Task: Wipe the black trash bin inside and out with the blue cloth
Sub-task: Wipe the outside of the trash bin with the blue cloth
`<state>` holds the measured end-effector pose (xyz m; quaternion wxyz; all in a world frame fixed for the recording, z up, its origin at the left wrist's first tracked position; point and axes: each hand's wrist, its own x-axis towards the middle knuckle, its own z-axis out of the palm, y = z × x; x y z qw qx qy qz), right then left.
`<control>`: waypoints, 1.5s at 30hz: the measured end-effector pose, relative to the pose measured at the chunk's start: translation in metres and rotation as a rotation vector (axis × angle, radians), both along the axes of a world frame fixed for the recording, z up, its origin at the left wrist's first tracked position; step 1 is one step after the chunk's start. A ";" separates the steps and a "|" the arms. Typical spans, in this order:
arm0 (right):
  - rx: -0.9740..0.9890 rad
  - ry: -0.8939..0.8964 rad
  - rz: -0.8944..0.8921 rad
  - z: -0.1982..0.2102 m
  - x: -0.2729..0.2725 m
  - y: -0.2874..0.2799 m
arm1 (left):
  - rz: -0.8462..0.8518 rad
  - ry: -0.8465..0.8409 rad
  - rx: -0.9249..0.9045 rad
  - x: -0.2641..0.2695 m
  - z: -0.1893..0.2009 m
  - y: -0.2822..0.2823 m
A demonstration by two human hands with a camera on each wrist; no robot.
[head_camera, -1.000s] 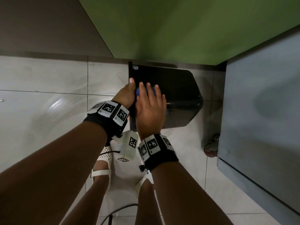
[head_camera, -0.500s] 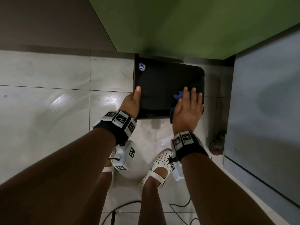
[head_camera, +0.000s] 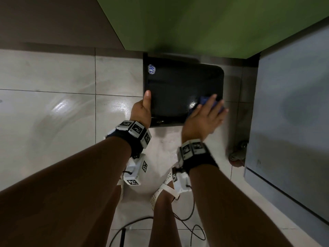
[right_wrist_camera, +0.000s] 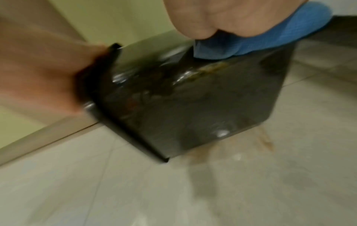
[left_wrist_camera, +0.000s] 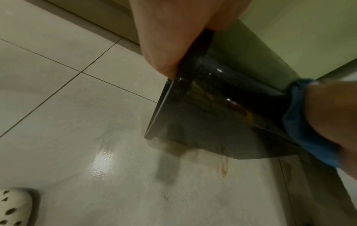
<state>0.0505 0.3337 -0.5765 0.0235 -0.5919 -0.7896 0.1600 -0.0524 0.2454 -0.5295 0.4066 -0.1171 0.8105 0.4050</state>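
The black trash bin (head_camera: pixel 178 91) lies on its side on the tiled floor, a broad glossy side facing up, against the green panel. My left hand (head_camera: pixel 142 111) grips its rim at the near left corner, thumb on top. My right hand (head_camera: pixel 204 118) lies flat, fingers straight, and presses the blue cloth (head_camera: pixel 204 100) onto the bin's near right corner. In the left wrist view the bin (left_wrist_camera: pixel 222 107) tilts on its rim edge, with the cloth (left_wrist_camera: pixel 301 130) under my right hand. The right wrist view is blurred; the cloth (right_wrist_camera: pixel 260 38) sits on the bin (right_wrist_camera: pixel 183 107).
A grey cabinet (head_camera: pixel 293 122) with a caster wheel (head_camera: pixel 236 155) stands close on the right. The green panel (head_camera: pixel 195 24) is right behind the bin. The floor tiles shine wet, with a brown smear (left_wrist_camera: pixel 224 165) under the bin. Cables (head_camera: pixel 187 227) trail by my white shoes (head_camera: pixel 160 195).
My right hand has slid the cloth from the bin's left part across to its right end. The bin has turned and now shows its broad side squarely. My left hand keeps its hold.
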 end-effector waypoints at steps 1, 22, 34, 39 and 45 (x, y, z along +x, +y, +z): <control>0.012 0.002 0.082 0.000 -0.004 -0.015 | 0.002 0.011 -0.004 0.001 0.000 0.000; -0.124 -0.048 0.146 0.001 -0.014 0.073 | -0.044 -0.008 0.043 0.001 0.000 -0.005; -0.042 -0.069 0.028 -0.004 -0.020 0.061 | 0.030 0.202 0.120 -0.027 -0.010 0.020; 0.129 -0.023 0.304 -0.002 -0.036 -0.003 | 0.036 0.254 0.094 -0.027 -0.016 0.022; 0.066 0.009 0.665 0.002 -0.053 -0.039 | -0.020 0.281 0.061 -0.028 -0.017 0.020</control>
